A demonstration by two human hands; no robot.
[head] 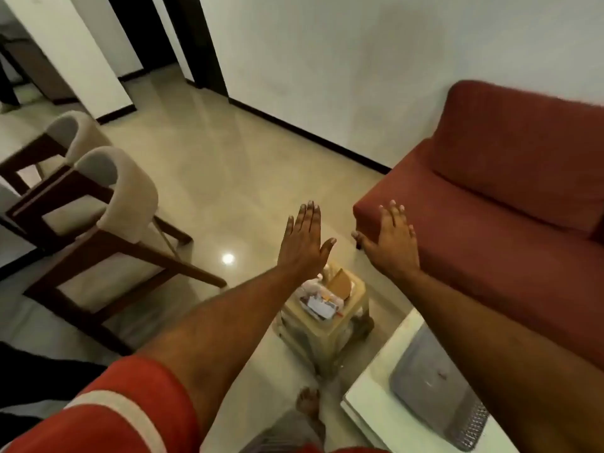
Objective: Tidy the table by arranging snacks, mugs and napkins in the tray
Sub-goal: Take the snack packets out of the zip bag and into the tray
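Left hand (305, 240) and right hand (390, 244) extend flat above the stool (359, 300), fingers straight, gripping nothing.

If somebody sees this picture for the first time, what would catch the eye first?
The left hand and right hand, both stretched forward with straight fingers and empty, fill the centre. A red sofa dominates the right side. Below the hands, a small beige stool carries snack packets.
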